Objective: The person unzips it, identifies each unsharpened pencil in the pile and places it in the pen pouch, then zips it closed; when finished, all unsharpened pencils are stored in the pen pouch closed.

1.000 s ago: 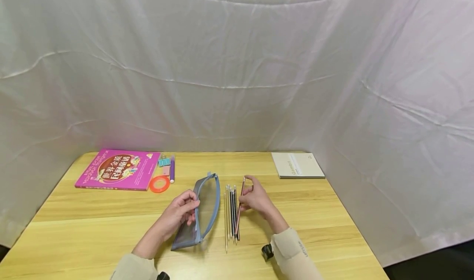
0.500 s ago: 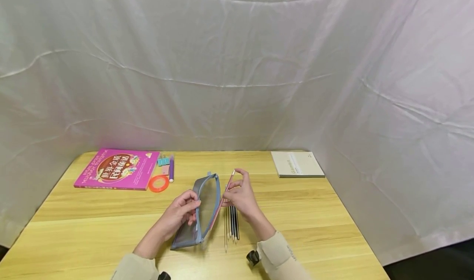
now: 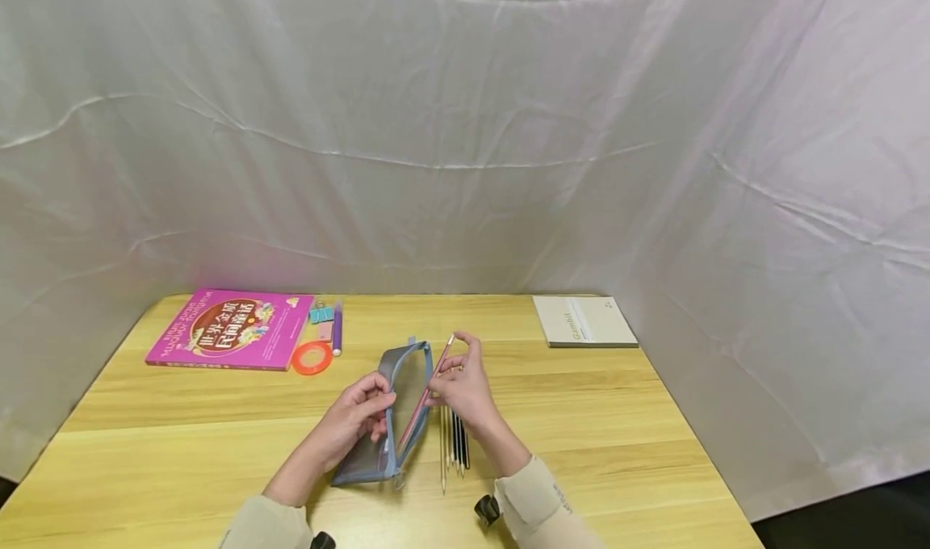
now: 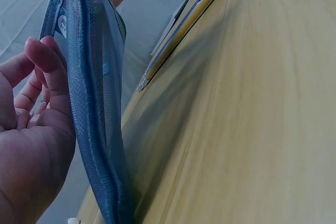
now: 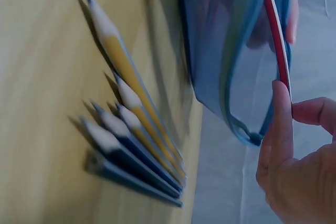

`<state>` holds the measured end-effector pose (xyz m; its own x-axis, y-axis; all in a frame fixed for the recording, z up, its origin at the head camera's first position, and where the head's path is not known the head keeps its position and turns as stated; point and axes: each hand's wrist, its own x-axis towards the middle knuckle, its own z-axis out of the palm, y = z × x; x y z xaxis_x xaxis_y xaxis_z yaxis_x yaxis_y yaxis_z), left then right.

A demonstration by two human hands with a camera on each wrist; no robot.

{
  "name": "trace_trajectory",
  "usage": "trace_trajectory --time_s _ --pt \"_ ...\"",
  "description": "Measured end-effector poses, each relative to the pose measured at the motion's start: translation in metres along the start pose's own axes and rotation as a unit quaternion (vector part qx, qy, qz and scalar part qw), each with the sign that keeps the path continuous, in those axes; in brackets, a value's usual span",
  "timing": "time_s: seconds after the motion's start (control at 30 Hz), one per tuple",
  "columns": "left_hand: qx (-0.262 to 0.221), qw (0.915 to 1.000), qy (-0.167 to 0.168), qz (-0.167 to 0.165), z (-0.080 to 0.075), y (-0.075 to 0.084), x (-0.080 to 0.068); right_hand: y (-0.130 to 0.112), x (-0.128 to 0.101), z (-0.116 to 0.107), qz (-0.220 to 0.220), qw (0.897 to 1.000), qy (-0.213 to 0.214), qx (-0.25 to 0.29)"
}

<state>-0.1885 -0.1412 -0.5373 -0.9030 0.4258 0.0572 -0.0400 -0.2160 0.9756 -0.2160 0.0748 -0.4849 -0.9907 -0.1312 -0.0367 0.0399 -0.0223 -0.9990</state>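
Observation:
A blue-grey mesh pencil case [image 3: 395,416] lies open on the wooden table [image 3: 218,420]. My left hand [image 3: 363,410] grips its left edge and holds the mouth open; the left wrist view shows the fingers [image 4: 50,72] curled on the mesh [image 4: 94,103]. My right hand [image 3: 459,381] pinches a red pencil [image 3: 425,394], slanted with its lower end inside the case. In the right wrist view the red pencil [image 5: 276,40] runs along the case rim [image 5: 231,51]. A row of several pencils [image 3: 454,444] lies on the table just right of the case, also seen as pencils [image 5: 131,135].
A pink book [image 3: 231,329] lies at the far left, with an orange tape ring [image 3: 312,358], a purple pen [image 3: 337,329] and teal clips [image 3: 320,316] beside it. A grey notebook [image 3: 584,321] sits at the far right. White cloth [image 3: 465,129] surrounds the table.
My right hand lifted the red pencil from the row, carried it left and tipped its lower end into the open case. My left hand stayed on the case edge.

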Motion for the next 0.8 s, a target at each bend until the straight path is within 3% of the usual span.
trace_trajectory --time_s 0.3,0.8 --pt "-0.007 0.9999 0.008 -0.011 0.005 -0.001 0.003 0.010 -0.006 0.015 0.026 0.999 -0.019 -0.009" --pt "-0.010 0.9999 0.010 -0.006 0.008 -0.001 0.003 0.016 -0.006 0.020 0.041 0.998 -0.031 -0.044"
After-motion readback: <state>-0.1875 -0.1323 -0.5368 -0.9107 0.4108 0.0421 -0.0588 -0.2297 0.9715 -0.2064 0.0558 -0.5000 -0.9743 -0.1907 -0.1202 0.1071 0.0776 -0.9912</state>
